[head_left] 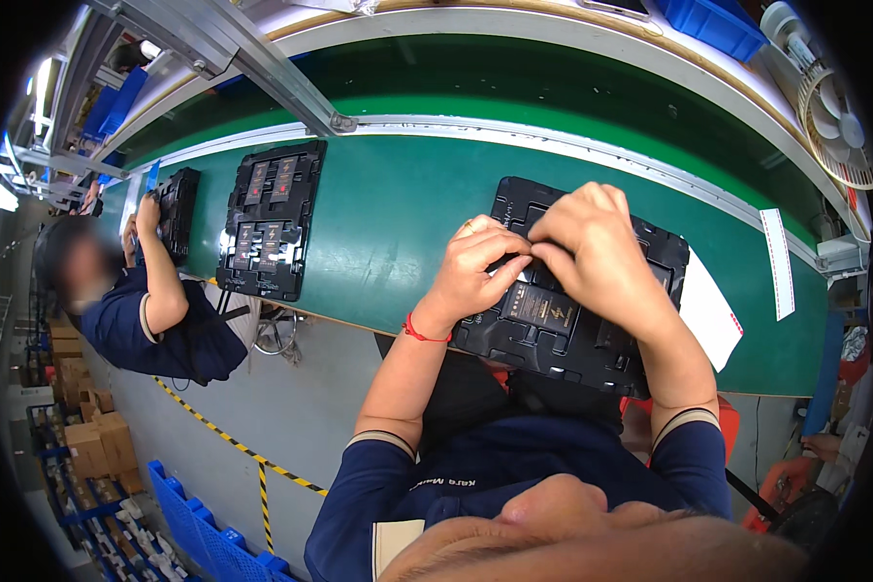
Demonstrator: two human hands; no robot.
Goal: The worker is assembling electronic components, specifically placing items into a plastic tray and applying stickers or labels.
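A black moulded plastic tray [592, 354] lies before me at the near edge of the green table. My left hand [477, 264] and my right hand [597, 247] meet above its middle. Both are closed, thumbs and fingertips pinched close together. Whatever sits between the fingertips is too small or too hidden to name. Just below them, a flat black rectangular pack with pale print, like a phone battery [541, 307], rests in a tray pocket. My hands and forearms cover part of the tray.
Left along the green table [388, 209] lies another black tray [265, 270] with several battery-like packs. Farther left a co-worker [170, 320] handles a third tray [177, 209]. White sheets [710, 315] lie right of my tray. An aluminium post [272, 73] stands at the back.
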